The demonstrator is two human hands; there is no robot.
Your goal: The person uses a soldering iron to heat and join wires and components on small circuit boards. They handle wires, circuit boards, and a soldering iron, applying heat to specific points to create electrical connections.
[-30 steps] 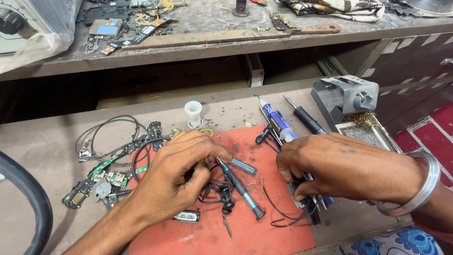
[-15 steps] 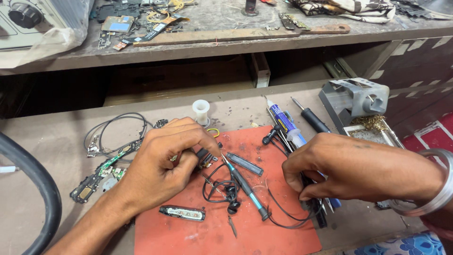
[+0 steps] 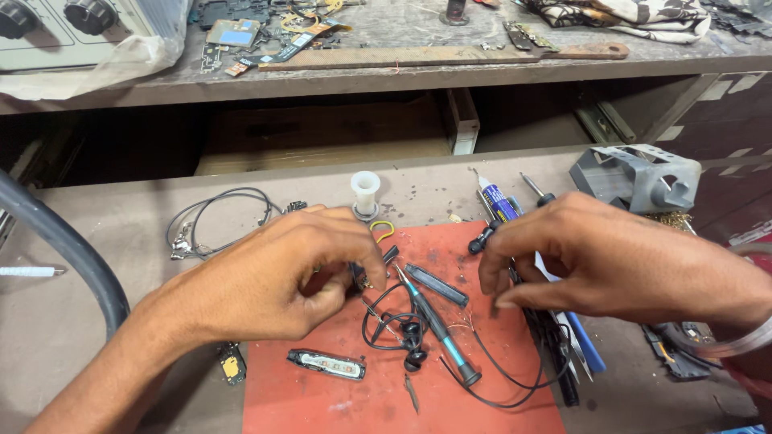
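Observation:
My left hand [image 3: 273, 277] hovers over the left edge of a red mat [image 3: 490, 394], fingers curled and pinching a small black part [image 3: 359, 277] tied to thin wires. My right hand [image 3: 599, 261] is raised over a row of tools, fingertips drawn together and pointing down at the mat; whether it pinches anything is unclear. Between the hands lie a screwdriver with a teal and black handle [image 3: 437, 328], black earphones with looped cable [image 3: 408, 344] and a flat black strip [image 3: 436, 284]. A small oblong black casing [image 3: 326, 363] lies below my left hand.
A white spool [image 3: 365, 191], a glue tube [image 3: 498, 201] and a grey metal holder [image 3: 639, 177] stand behind the mat. A loop of black cable [image 3: 217, 210] and a thick black hose [image 3: 68, 245] are at left. The shelf above carries a wooden strip [image 3: 402, 56] and circuit boards.
My right hand has lifted off the tools and drawn its fingertips together. My left hand stays over the mat's left edge, still curled around the small part. The camera has moved closer.

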